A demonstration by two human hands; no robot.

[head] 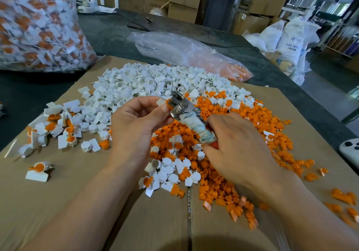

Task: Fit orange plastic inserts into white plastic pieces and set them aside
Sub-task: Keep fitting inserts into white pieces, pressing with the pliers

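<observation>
Cardboard (77, 202) sheet over bench (108, 33), carrying all stock. Far left, beyond the hands: filled bag (38, 27). Finished pieces (58, 128) lie loose just left of left hand. Left hand (134, 126): pinching white piece (160, 102) with orange insert (167, 101) at its fingertips. Right hand (239, 148): clenched round wrapped handle of metal tool (184, 109), head at the insert. Advice: hold piece square, press straight, fingertips back. White pile (155, 82) beyond hands; orange pile (262, 126) beneath and right of right hand, crowding set-down room.

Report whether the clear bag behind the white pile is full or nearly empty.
Nearly empty: the clear bag lies flat and crumpled, orange pieces gathered only at its right end.
</observation>
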